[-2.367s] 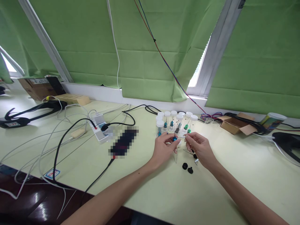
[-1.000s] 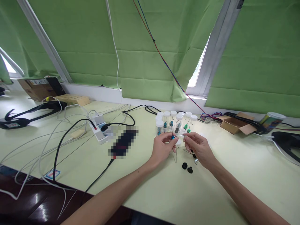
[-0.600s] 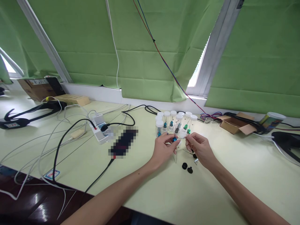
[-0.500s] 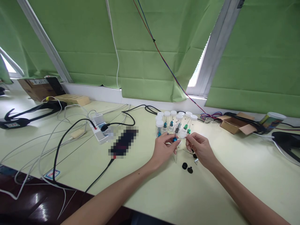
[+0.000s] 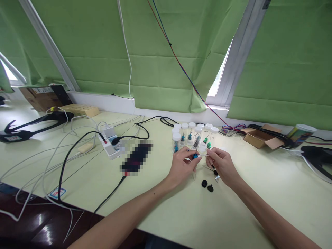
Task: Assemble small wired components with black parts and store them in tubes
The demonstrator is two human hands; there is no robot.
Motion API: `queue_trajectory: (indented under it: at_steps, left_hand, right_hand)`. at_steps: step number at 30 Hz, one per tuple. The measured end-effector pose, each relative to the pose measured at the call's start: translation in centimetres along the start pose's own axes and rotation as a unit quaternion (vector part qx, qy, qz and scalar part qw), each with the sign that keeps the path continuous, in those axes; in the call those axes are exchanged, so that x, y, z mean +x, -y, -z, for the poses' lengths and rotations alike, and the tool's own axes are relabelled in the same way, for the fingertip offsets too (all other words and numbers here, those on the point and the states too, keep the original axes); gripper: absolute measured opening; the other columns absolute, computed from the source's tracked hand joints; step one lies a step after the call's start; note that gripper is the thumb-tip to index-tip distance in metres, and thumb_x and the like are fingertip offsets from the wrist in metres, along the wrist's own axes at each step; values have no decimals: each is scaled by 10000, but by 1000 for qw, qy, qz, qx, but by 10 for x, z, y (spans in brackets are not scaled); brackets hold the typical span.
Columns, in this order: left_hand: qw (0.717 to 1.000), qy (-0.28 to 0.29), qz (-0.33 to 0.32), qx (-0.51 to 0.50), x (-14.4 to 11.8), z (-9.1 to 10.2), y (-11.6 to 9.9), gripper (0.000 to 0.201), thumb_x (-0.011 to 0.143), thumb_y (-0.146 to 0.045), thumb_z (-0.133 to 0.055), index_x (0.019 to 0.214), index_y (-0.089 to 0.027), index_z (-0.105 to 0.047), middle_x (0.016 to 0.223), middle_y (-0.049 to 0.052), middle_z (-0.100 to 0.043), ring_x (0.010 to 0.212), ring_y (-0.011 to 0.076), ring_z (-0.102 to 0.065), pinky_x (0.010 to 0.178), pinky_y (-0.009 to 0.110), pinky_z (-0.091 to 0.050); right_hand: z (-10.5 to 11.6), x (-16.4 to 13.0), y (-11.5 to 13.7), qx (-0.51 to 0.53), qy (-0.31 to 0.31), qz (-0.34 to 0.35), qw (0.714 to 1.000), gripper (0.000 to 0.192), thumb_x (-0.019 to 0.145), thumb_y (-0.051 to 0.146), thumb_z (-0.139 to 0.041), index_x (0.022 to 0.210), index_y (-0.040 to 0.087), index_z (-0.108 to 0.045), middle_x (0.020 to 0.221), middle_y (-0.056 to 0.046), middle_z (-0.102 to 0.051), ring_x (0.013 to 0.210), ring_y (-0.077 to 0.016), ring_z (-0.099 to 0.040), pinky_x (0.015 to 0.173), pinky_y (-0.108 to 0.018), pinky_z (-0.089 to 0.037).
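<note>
- Note left hand [image 5: 183, 164] nearly closed, pinching blue part [image 5: 195, 156] in front of capped vials [image 5: 176, 141].
- Note right hand [image 5: 220, 162] likewise, pinching thin rod [image 5: 202, 155].
- Avoid possible rod slip from loose grip; possible toppling from knuckle contact.

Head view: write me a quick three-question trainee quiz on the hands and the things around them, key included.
1. Which hand pinches the blue piece?
2. True or false: the black part nearest the camera is inside the open cardboard box.
3. What colour are the lids on the clear vials? A) black B) green C) white

Key: 1. The left hand. 2. False; it lies on the table. 3. C.
</note>
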State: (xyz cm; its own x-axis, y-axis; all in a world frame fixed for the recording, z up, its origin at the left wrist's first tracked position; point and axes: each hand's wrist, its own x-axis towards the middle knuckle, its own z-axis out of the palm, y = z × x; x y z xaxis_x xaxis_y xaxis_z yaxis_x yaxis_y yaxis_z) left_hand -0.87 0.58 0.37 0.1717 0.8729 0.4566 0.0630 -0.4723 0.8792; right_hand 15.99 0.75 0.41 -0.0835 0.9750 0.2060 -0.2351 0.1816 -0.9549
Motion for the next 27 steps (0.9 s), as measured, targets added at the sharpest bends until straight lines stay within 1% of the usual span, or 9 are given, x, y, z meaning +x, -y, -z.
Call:
queue_trajectory:
  at_steps: [4, 6, 8, 10, 12, 14, 16, 21, 27]
  left_hand:
    - [1000, -2, 6, -6, 0, -1, 0, 214, 798, -366, -681, 839, -161, -723, 787, 10, -493, 540, 70, -517, 440, 209, -548]
    - [1000, -5, 15, -21, 0, -1, 0, 223, 793, -377, -684, 833, -161, -716, 788, 9, -500, 525, 67, -518, 440, 211, -543]
    - [999, -7, 27, -37, 1, 0, 0, 223, 786, -375, -690, 826, -156, -707, 789, 9, -514, 506, 66, -529, 442, 214, -534]
    - [998, -12, 37, -44, 2, 0, 1, 217, 782, -366, -695, 819, -153, -696, 760, 6, -531, 490, 72, -544, 455, 219, -527]
    - [998, -20, 44, -45, 3, 1, 3, 217, 782, -367, -696, 820, -153, -687, 731, 4, -548, 481, 81, -554, 472, 227, -524]
    - [997, -25, 50, -49, 4, 2, 4, 228, 782, -378, -695, 828, -155, -679, 742, 9, -569, 481, 86, -561, 481, 233, -521]
    - [997, -22, 56, -57, 4, 2, 5, 235, 780, -383, -694, 829, -155, -673, 761, 16, -584, 484, 90, -566, 480, 236, -515]
    - [997, -23, 51, -54, 4, 1, 5, 222, 780, -369, -696, 821, -153, -670, 705, 8, -568, 486, 92, -558, 480, 231, -512]
    - [997, -24, 45, -60, 3, 0, 6, 251, 770, -395, -702, 835, -154, -675, 782, 12, -545, 498, 81, -561, 444, 219, -516]
  right_hand:
    - [0, 0, -1, -2, -4, 0, 1000, 400, 804, 438, -714, 568, 191, -507, 511, 39, -445, 470, -103, -419, 465, -260, -326]
    - [1, 1, -2, -3, -6, 2, 1000, 364, 803, 440, -713, 605, 189, -540, 536, 34, -466, 477, -105, -430, 462, -260, -334]
    - [2, 1, -3, -3, -10, 5, 1000, 290, 799, 434, -718, 699, 188, -601, 580, 28, -499, 484, -106, -441, 458, -258, -339]
    - [3, 2, -4, -5, -17, 13, 1000, 242, 792, 422, -726, 846, 199, -651, 640, 21, -532, 492, -106, -446, 456, -257, -344]
    - [3, 2, -4, -11, -21, 20, 1000, 271, 789, 410, -730, 965, 216, -664, 703, 11, -560, 502, -105, -448, 457, -259, -352]
    - [4, 2, -4, -16, -21, 25, 999, 285, 785, 397, -735, 1002, 223, -670, 740, 3, -574, 511, -105, -453, 460, -261, -358]
    - [4, 2, -5, -19, -21, 29, 999, 269, 780, 389, -740, 981, 220, -681, 741, 1, -575, 513, -104, -459, 458, -262, -360]
    - [4, 2, -7, -21, -26, 38, 999, 244, 773, 384, -749, 929, 207, -685, 670, 18, -539, 495, -100, -458, 445, -259, -350]
    - [3, 1, -5, -19, -29, 28, 999, 232, 774, 410, -747, 784, 195, -663, 621, 18, -540, 485, -103, -454, 444, -259, -346]
